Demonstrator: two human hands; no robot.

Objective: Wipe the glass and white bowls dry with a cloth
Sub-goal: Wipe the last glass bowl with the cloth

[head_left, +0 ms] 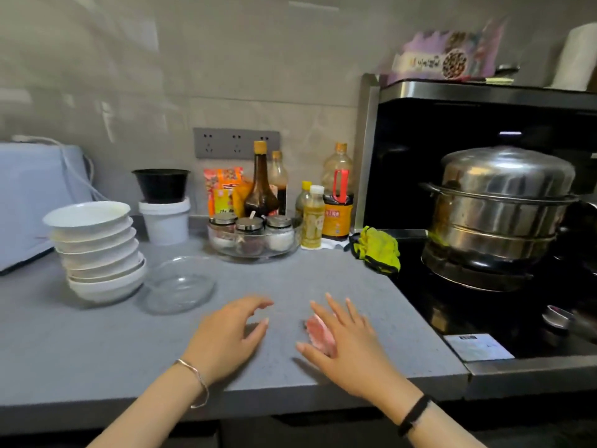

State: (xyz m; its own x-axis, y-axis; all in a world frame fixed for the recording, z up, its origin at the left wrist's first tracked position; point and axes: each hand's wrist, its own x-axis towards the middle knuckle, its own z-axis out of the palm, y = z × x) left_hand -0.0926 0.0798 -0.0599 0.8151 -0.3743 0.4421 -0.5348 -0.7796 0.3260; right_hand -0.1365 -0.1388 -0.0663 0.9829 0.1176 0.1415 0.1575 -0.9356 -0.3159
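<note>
On counter [290, 279], one white-bowl stack [97, 253], one glass bowl [179, 286], two hands [226, 331] [345, 341]

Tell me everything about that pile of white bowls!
The pile of white bowls is several shallow, glossy bowls, ceramic by their look, nested upright and leaning a bit. It stands on the grey counter at the left, close beside the glass bowl; whether they touch is unclear. The top bowl looks empty.

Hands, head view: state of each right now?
Left hand: open, fingers loosely curled, holds nothing.
Right hand: open, fingers straight, spread over the pink cloth, no grip on it.
</note>
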